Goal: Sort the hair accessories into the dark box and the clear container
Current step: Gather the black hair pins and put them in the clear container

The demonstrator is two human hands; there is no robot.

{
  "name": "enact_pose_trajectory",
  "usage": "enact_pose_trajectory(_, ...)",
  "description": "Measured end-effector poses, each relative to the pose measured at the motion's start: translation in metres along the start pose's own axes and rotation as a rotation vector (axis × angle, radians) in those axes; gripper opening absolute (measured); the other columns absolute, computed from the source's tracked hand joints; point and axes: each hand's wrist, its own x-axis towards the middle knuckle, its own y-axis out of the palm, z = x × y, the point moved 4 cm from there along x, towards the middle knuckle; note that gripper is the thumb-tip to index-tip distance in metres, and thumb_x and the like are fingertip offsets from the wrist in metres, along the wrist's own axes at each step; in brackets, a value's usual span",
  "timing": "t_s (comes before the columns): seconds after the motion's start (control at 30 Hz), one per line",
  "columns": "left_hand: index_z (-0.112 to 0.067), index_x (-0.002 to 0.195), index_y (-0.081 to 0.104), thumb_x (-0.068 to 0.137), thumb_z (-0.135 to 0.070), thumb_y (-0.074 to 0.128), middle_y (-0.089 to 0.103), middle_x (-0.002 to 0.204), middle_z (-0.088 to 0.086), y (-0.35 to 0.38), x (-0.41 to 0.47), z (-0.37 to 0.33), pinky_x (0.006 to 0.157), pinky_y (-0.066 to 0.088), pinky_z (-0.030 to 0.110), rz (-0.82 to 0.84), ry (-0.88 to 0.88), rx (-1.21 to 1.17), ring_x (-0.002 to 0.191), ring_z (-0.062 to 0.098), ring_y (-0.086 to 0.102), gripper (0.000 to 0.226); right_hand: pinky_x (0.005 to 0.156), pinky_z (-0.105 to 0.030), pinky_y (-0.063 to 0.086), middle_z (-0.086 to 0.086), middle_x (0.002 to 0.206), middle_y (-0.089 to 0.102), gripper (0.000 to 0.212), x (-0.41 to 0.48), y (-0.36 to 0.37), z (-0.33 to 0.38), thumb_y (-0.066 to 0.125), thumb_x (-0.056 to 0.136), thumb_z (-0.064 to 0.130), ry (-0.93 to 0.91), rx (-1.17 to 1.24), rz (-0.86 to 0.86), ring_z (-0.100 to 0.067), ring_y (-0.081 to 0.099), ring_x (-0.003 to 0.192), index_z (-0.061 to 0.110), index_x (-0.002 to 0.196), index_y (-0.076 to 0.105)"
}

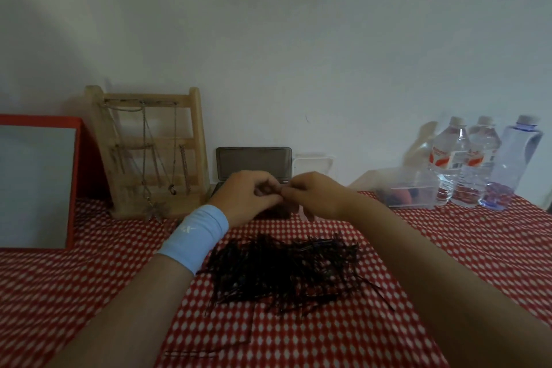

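A heap of dark hair pins lies on the red checked tablecloth in front of me. Beyond it, my left hand and my right hand meet, fingertips together, pinching something small that I cannot make out. They hover over the dark box, whose lid stands open against the wall. A clear container with dark and red items inside stands to the right. My left wrist wears a light blue band.
A wooden jewellery rack with hanging chains stands at the back left, next to a red-framed mirror. Three water bottles line the back right. A white lid leans behind the dark box.
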Motion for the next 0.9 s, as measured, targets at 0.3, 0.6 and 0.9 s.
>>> enact_pose_trajectory(0.3,-0.030,0.097,0.068,0.088,-0.018,0.065,0.057,0.099,-0.015,-0.064,-0.042,0.077,0.081,0.045,0.018,-0.080,-0.215,0.180,0.095,0.007,0.059,0.016,0.074,-0.026,0.054,0.004,0.090,0.073,0.020,0.059,0.075,0.069,0.069,0.090,0.034,-0.074,-0.017,0.096,-0.010,0.066,0.080,0.017,0.095,0.078)
enact_pose_trajectory(0.6,-0.027,0.093,0.069,0.091,-0.012,0.064,0.057,0.104,-0.015,-0.083,-0.085,0.119,0.085,0.040,0.008,-0.138,-0.288,0.157,0.096,0.003,0.056,0.017,0.070,-0.025,0.051,-0.001,0.095,0.071,0.015,0.084,0.122,0.096,0.064,0.095,0.025,-0.125,-0.080,0.157,-0.009,0.061,0.078,0.015,0.099,0.076)
enact_pose_trajectory(0.9,-0.014,0.138,0.050,0.087,-0.027,0.069,0.051,0.138,0.004,-0.068,-0.079,0.122,0.104,0.041,0.029,0.076,-0.408,0.246,0.124,0.020,0.052,0.056,0.080,-0.026,0.050,0.003,0.112,0.066,0.027,0.066,0.116,0.077,0.064,0.093,0.037,-0.120,-0.108,0.136,-0.012,0.059,0.096,0.022,0.116,0.067)
